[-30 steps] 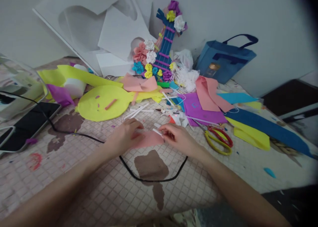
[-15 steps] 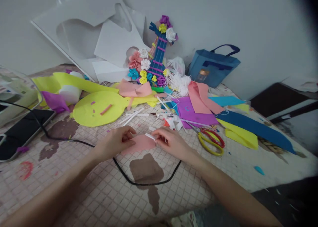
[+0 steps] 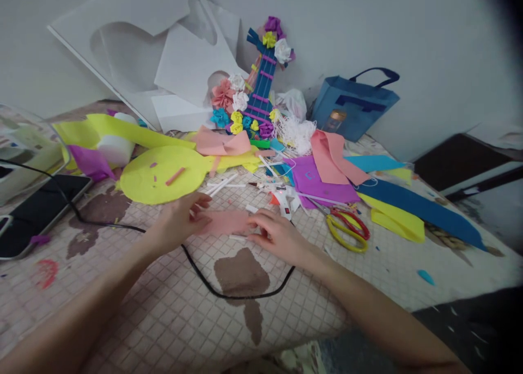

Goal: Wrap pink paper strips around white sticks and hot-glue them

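Between my hands, a piece of pink crepe paper (image 3: 225, 221) is spread just over the table. My left hand (image 3: 176, 221) pinches its left end with thumb and fingers. At its right end, the fingertips of my right hand (image 3: 280, 235) are closed on the paper. A short white strip (image 3: 237, 237) lies at the paper's near edge, by my right fingertips; whether they touch it I cannot tell. Beyond my right hand lies a white glue gun (image 3: 288, 202), partly hidden. Scissors (image 3: 347, 229) with red and yellow handles rest to the right.
A yellow guitar-shaped piece (image 3: 163, 175) lies behind my left hand, among white strips (image 3: 223, 184). A flower-covered blue guitar model (image 3: 261, 90) leans at the wall, beside a blue bag (image 3: 353, 107). A black cable (image 3: 229, 296) loops in front. A phone (image 3: 44, 213) lies left.
My left hand has moved left and the pink paper is now stretched wider between my hands. The white strip my right fingers held over the paper is now at its near edge.
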### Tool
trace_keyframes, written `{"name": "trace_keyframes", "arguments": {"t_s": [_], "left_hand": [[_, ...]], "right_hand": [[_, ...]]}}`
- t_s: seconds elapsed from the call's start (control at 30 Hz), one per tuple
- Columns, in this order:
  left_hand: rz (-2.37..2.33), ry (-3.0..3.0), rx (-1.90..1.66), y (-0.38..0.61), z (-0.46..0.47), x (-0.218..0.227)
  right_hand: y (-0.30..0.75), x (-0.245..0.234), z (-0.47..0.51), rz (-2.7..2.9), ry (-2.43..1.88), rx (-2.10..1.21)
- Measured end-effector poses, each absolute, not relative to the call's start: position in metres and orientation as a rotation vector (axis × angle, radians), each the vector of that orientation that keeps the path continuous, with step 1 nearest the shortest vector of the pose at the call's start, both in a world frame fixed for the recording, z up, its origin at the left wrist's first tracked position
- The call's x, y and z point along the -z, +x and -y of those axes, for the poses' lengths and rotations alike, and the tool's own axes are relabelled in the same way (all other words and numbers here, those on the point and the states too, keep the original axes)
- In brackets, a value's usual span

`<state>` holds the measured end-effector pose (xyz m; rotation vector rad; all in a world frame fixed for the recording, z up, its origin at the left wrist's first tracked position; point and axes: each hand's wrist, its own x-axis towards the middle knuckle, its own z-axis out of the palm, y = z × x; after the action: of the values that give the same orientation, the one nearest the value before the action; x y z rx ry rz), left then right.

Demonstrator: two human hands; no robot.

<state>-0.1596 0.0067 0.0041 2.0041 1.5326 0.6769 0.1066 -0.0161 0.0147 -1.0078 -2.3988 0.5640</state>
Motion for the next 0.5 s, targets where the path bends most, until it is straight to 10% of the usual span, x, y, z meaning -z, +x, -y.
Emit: {"name": "trace_keyframes", "arguments": {"t_s": [0.5], "left_hand": [[-1.163, 2.385, -0.718, -0.121, 0.014, -0.012]], "right_hand": [[0.154, -0.040, -0.025, 1.951, -1.225, -0.323]]}}
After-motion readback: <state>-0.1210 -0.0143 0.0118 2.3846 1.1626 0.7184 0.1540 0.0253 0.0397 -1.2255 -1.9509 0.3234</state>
